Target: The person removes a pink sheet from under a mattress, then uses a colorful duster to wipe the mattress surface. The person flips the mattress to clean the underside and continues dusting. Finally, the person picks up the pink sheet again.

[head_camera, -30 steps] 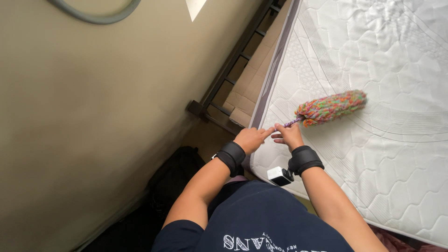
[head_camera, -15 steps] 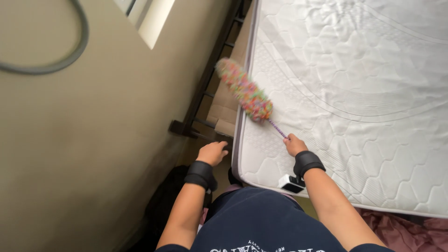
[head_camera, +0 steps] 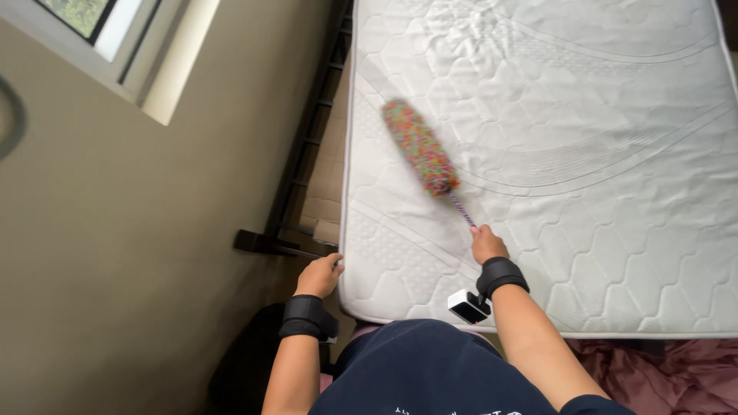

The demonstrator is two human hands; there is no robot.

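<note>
A person's right hand (head_camera: 487, 244) is gripping a multicoloured fluffy duster (head_camera: 420, 147), pointing toward eleven o'clock over a white quilted mattress (head_camera: 600, 154); the left hand (head_camera: 319, 277), fingers curled, is touching its corner.

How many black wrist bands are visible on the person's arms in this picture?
2. One black fabric wrist band is on the left arm, below the left hand at the white quilted mattress corner. The other black wrist band is on the right arm, below the right hand.

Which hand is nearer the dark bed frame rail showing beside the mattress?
Left. The left hand rests on the mattress corner, just beside the bed frame rail. The right hand is farther in on the mattress, holding the multicoloured duster.
</note>
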